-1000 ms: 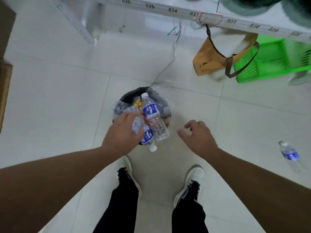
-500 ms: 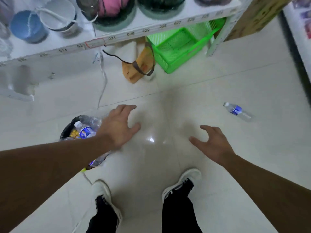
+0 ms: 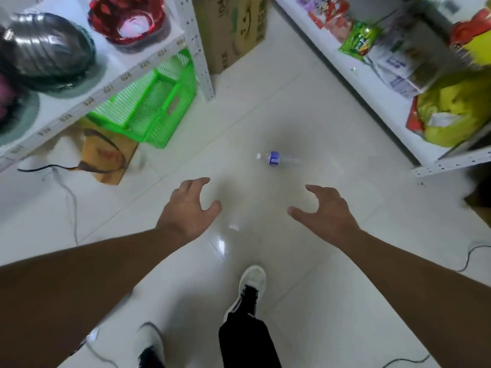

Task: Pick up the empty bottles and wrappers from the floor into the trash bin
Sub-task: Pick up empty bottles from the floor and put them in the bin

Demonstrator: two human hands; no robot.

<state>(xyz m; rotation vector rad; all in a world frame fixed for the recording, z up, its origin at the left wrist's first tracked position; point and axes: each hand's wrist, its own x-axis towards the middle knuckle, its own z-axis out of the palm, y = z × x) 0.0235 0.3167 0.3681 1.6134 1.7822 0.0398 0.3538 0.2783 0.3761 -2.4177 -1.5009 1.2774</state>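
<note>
Reaching ahead, left hand [image 3: 186, 208] and right hand [image 3: 325, 212] hang loose-fingered, each grip empty; the bottle [image 3: 279, 158] lies on the floor [image 3: 332, 288] beyond them. Round and light, it might roll away if nudged

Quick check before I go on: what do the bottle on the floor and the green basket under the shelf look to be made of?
Bottle: likely thin clear plastic, as the floor shows through its body; blue label band, white cap. Motion blur hides more detail.
Green basket: looks like rigid moulded plastic, bright and uniformly coloured, with slotted lattice walls.
</note>
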